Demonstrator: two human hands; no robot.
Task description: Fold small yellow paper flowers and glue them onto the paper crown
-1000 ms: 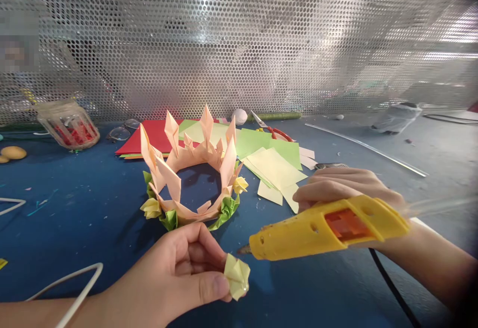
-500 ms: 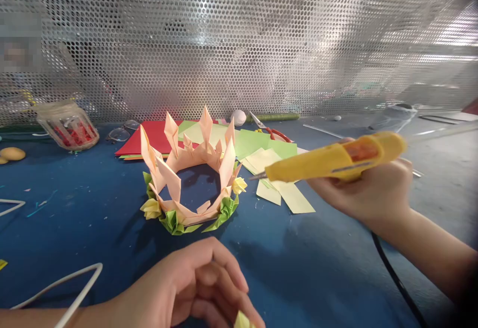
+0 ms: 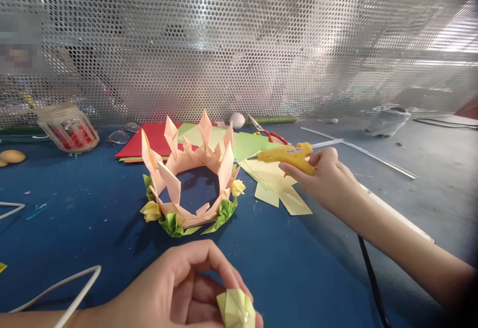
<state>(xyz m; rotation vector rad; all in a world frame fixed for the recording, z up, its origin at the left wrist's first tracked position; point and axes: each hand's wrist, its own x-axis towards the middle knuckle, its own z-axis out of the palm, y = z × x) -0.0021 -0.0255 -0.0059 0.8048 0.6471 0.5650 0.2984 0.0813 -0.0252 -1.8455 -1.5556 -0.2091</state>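
Observation:
Low at the front, my left hand (image 3: pixel 194 288) pinches a pale yellow folded paper flower (image 3: pixel 237 309) between its fingers; a shiny clear blob shows on the flower. Off to the right, my right hand (image 3: pixel 328 178) grips a yellow hot glue gun (image 3: pixel 286 156), its nozzle pointing left above the paper pieces. Between the hands and the back panel stands a peach folded paper crown (image 3: pixel 194 216) with tall points. Green paper leaves (image 3: pixel 226 213) and yellow paper flowers (image 3: pixel 151 210) sit around its outside.
Pale yellow paper strips (image 3: pixel 295 202) and red sheets (image 3: pixel 134 144) lie behind the crown, with red-handled scissors (image 3: pixel 274 136). A glass jar (image 3: pixel 69 128) and glasses (image 3: pixel 119 136) stand left. White wire (image 3: pixel 84 288) crosses my left wrist. A perforated metal panel (image 3: pixel 239 44) closes the back.
My right hand has carried the glue gun away from me, lower toward the paper strips. My left hand has raised the flower slightly, so more of it shows. The crown stays put.

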